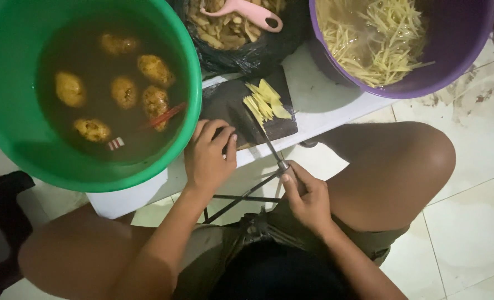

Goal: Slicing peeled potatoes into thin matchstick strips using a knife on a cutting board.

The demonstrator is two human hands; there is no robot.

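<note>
Currently right hand [308, 197] is wrapped around the handle of a knife [269, 145], blade over the dark cutting board [230, 105]. Left hand [209, 156], fingers curled, presses on the board's near edge beside pale potato slices [264, 100]. Green tub [13, 122] of water holds whole potatoes [125, 91]; purple tub [458, 39] holds cut strips.

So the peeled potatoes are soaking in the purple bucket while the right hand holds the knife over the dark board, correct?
Not quite: the head view shows the potatoes soaking in the green bucket. The purple bucket holds cut strips. The right hand does hold the knife over the dark board.
</note>
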